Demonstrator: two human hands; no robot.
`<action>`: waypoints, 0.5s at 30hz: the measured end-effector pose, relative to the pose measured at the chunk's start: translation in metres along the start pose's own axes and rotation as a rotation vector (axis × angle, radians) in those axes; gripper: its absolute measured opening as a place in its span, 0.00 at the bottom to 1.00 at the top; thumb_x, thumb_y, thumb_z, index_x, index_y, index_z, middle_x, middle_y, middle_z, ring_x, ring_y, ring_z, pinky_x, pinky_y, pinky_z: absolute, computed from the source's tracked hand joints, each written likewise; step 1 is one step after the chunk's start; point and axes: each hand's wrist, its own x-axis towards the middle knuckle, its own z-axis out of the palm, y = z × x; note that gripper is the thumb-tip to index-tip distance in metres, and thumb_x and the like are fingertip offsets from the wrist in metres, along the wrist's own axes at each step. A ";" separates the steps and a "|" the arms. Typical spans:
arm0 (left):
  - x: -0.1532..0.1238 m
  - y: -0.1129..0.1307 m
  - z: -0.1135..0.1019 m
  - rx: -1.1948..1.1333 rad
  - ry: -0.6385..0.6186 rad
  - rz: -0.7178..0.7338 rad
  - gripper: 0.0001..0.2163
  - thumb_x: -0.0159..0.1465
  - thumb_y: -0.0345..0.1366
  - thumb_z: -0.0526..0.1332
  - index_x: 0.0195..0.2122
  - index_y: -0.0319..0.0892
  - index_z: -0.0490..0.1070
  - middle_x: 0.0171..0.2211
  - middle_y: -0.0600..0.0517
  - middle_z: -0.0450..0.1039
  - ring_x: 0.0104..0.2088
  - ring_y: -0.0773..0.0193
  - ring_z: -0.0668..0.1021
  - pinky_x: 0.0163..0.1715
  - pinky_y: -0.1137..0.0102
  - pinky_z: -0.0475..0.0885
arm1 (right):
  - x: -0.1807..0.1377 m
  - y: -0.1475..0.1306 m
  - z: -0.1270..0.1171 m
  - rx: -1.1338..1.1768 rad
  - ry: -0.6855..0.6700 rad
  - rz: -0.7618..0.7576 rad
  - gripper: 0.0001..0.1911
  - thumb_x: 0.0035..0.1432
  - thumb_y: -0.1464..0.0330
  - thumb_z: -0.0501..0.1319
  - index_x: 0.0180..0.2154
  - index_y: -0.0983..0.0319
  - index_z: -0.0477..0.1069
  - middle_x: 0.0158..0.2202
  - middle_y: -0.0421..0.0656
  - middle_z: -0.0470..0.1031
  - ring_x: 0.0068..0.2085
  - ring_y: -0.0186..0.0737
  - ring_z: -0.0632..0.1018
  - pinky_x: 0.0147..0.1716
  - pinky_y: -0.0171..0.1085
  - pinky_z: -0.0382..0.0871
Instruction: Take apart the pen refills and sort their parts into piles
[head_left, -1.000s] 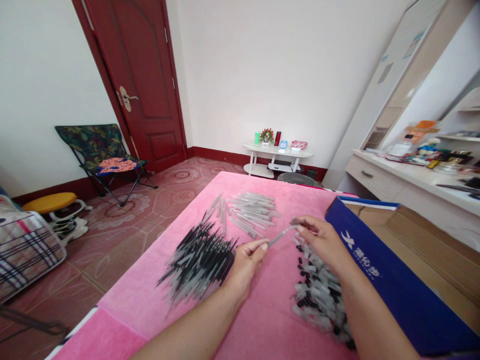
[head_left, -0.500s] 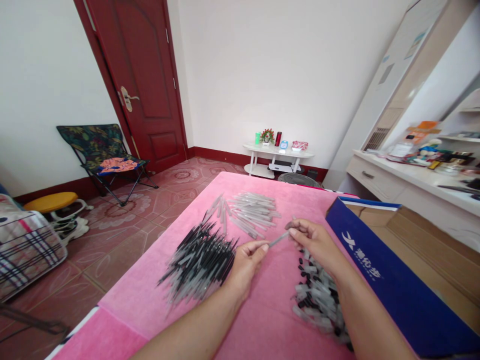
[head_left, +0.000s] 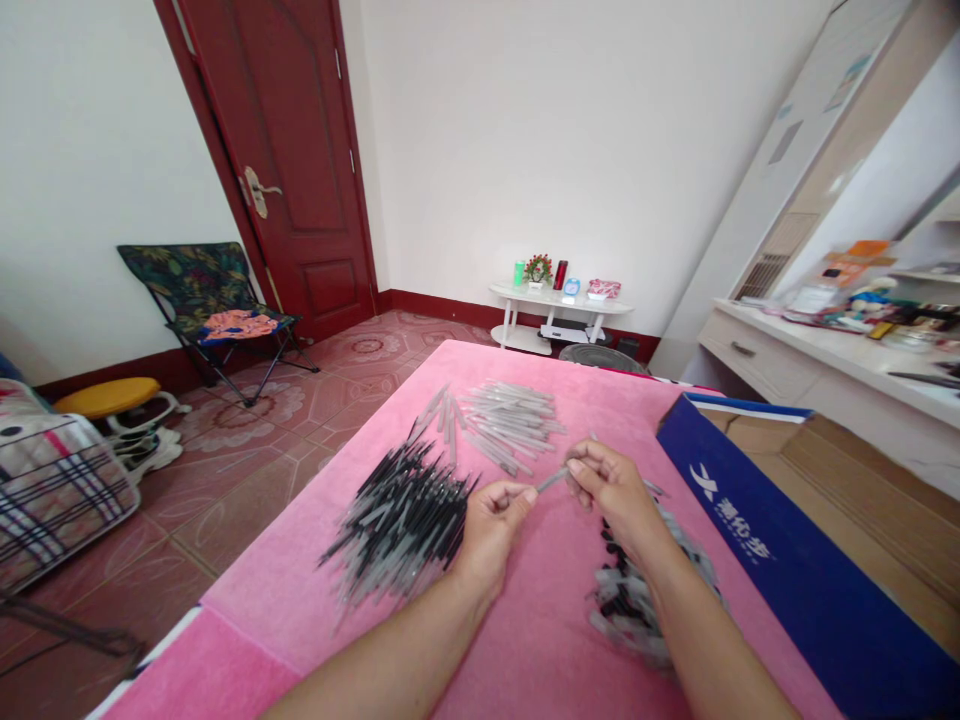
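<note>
A slim grey pen (head_left: 553, 480) spans the gap between my hands above the pink cloth. My left hand (head_left: 493, 520) pinches its near end between thumb and fingertips. At the far end, the fingers of my right hand (head_left: 609, 485) are closed round it and hide its tip. Left of my left hand lies a heap of black and grey pen parts (head_left: 405, 520), long and thin. Beyond my hands is a pile of translucent pen barrels (head_left: 514, 415). Pen caps (head_left: 630, 600), clear and black, lie partly hidden beneath my right forearm.
A pink cloth (head_left: 547, 610) covers the table. On its right stands an open blue cardboard box (head_left: 757, 530), beside a white dresser (head_left: 787, 365) with bottles on top. Farther off are a folding chair (head_left: 214, 300), a yellow stool (head_left: 112, 397) and a low white table (head_left: 562, 297).
My right hand has moved in toward my left, so less of the pen shows between them. My left hand keeps its pinch. The whole view has shifted slightly.
</note>
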 end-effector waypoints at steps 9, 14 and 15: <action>0.000 -0.001 0.002 -0.010 -0.029 -0.015 0.15 0.46 0.45 0.65 0.26 0.36 0.72 0.14 0.58 0.57 0.16 0.75 0.57 0.16 0.77 0.49 | -0.001 0.001 0.010 0.065 0.079 0.017 0.10 0.51 0.61 0.54 0.27 0.62 0.62 0.16 0.34 0.63 0.15 0.27 0.62 0.14 0.28 0.55; 0.001 -0.001 0.001 -0.173 -0.138 -0.044 0.19 0.56 0.50 0.54 0.35 0.37 0.70 0.18 0.56 0.61 0.15 0.75 0.58 0.16 0.76 0.49 | -0.003 -0.015 -0.001 -0.002 0.212 0.022 0.12 0.49 0.60 0.57 0.28 0.64 0.65 0.18 0.37 0.66 0.17 0.27 0.64 0.15 0.28 0.57; 0.002 -0.002 0.000 -0.212 -0.149 -0.053 0.20 0.57 0.51 0.52 0.37 0.37 0.69 0.20 0.54 0.63 0.16 0.75 0.60 0.16 0.76 0.50 | -0.005 -0.023 -0.010 -0.020 0.272 0.003 0.12 0.48 0.60 0.58 0.29 0.64 0.66 0.19 0.38 0.67 0.17 0.28 0.65 0.16 0.28 0.59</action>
